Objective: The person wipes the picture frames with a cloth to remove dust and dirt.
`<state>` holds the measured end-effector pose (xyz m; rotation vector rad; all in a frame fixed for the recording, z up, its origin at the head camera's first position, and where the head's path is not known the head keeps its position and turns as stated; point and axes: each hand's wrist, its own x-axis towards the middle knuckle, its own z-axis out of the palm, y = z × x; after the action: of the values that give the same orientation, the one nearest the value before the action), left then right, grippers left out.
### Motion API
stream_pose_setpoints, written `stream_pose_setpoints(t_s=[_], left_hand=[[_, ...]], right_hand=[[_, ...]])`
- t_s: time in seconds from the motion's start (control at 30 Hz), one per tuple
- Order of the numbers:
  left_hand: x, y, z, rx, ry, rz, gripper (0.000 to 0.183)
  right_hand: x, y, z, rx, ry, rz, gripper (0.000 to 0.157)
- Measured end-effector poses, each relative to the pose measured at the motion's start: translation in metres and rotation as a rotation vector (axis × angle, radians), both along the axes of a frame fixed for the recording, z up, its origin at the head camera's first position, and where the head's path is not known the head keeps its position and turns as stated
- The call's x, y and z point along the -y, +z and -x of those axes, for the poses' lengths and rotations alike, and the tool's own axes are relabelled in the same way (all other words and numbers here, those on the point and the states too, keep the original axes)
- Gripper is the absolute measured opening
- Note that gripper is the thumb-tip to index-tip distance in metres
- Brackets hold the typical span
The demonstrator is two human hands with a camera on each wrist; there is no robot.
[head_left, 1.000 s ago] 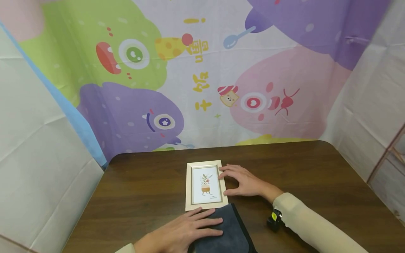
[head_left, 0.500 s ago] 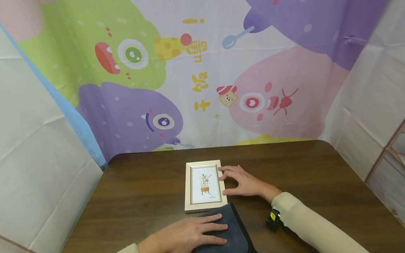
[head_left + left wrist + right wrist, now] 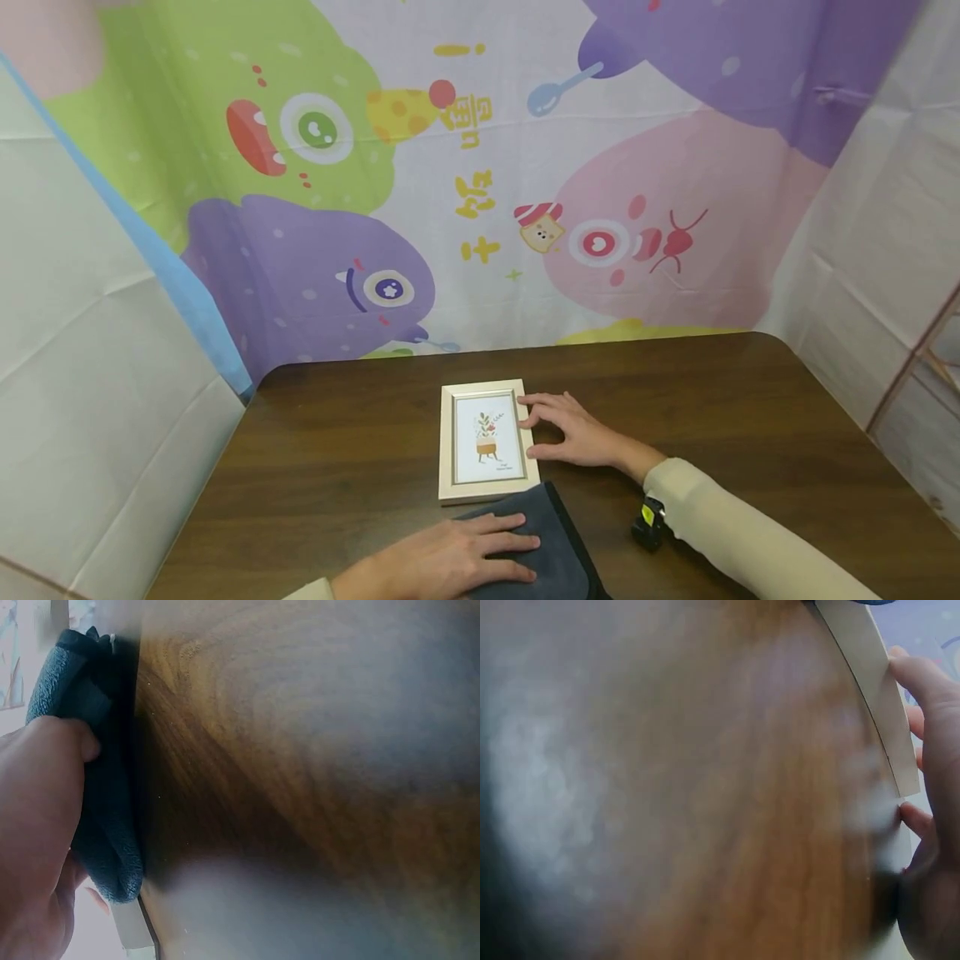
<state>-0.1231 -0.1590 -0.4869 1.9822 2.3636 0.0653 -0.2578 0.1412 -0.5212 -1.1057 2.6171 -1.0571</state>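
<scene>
The right hand (image 3: 581,433) is part-way spread, its fingertips and thumb set along the right edge of the frame (image 3: 447,446), touching its rim without closing round it. The left hand (image 3: 442,554) lies with straight, parted fingers on the dark blue cloth (image 3: 558,546); the left wrist view shows its thumb against the cloth's side.

The cloth is folded thick, with a black strip down its right edge; its near end runs out of the head view. Its far edge crosses in front of the frame's near right corner; whether the two touch there I cannot tell.

The frame lies flat, face up, pale-rimmed, around a picture (image 3: 486,437) of a potted plant. It sits near the middle of the table (image 3: 337,450), with a strip of wood between its far edge and the table's far edge. Wood also stretches well out to its left, and to the right past the right forearm.

A small black device (image 3: 649,523) sits at the right sleeve (image 3: 742,521). Past the table's far edge hangs a backdrop (image 3: 502,312) of cartoon monsters; pale sheets (image 3: 90,333) flank both sides.
</scene>
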Motion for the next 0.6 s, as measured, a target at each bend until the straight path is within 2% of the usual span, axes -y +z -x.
stream_pose_setpoints(t_s=[0.3,0.43,0.6], left_hand=[[-0.0028,0.0027,-0.0003,0.056,0.017,-0.011,0.046],[-0.0048,0.0036,0.0010,0.057,0.030,-0.032,0.038],[-0.0059,0.0036,0.0015,0.073,0.040,-0.066,0.040]], right_hand=[[0.0004,-0.0035,0.0009,-0.019,-0.017,0.013,0.025],[0.0011,-0.0031,0.0021,-0.003,-0.022,0.013,0.025],[0.0006,-0.0033,0.0025,0.025,-0.021,0.015,0.025]])
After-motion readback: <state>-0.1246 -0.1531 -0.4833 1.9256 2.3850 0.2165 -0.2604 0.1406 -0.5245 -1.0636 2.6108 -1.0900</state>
